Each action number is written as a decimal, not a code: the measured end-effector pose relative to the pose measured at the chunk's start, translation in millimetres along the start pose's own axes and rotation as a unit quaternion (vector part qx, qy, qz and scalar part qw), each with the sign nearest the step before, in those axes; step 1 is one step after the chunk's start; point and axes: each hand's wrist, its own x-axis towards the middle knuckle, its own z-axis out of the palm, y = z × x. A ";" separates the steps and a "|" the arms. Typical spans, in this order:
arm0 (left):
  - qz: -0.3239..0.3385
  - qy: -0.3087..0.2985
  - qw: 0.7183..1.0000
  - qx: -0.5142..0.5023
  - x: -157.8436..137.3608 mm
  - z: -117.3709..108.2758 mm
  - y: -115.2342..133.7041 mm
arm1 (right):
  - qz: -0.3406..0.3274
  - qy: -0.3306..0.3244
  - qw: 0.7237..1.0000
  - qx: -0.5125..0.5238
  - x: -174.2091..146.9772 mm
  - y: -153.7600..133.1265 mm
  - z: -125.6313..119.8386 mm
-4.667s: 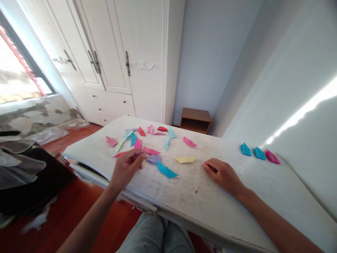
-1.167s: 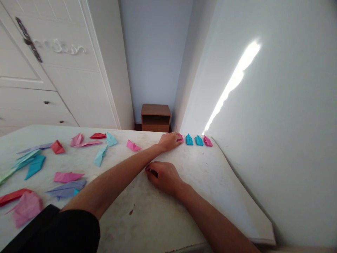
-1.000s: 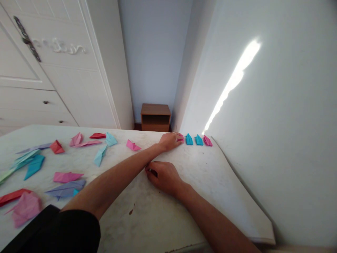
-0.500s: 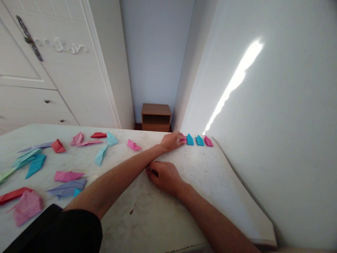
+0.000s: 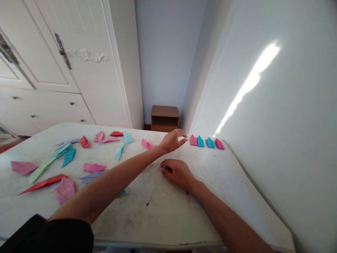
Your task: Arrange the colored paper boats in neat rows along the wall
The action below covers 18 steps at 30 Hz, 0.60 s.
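Note:
My left hand (image 5: 173,141) is stretched out above the far side of the table, its fingers apart and holding nothing. Just right of its fingertips a pink folded paper piece (image 5: 193,140) stands beside a blue folded paper piece (image 5: 200,141). Farther right in the same row are another blue folded piece (image 5: 210,142) and a magenta folded piece (image 5: 219,143). Closer to me, my right hand (image 5: 180,173) rests on the table with fingers curled toward the thumb, nothing visible in it. A pink folded piece (image 5: 146,144) lies behind my left wrist.
Several loose folded papers are spread over the left of the white table (image 5: 137,218), among them a red one (image 5: 44,183), a purple one (image 5: 91,176) and a light blue one (image 5: 119,151). A white wall (image 5: 289,140) borders the right edge. Beyond stand a wardrobe (image 5: 105,88) and a brown cabinet (image 5: 165,111).
My left hand has let go of the pink folded piece and drawn back leftward from the row. My right hand keeps its place on the table. The view has swung left.

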 end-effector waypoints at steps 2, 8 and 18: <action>-0.010 0.019 1.000 -0.004 -15.2 -18.6 8.9 | -0.003 0.010 1.000 0.011 -0.3 0.9 1.0; -0.044 0.046 0.997 -0.044 -92.3 -77.5 48.1 | -0.016 0.030 0.999 0.021 -2.6 0.2 4.4; -0.147 0.040 0.982 -0.116 -246.8 -132.4 49.4 | -0.005 0.025 1.000 0.017 -6.1 -3.3 7.3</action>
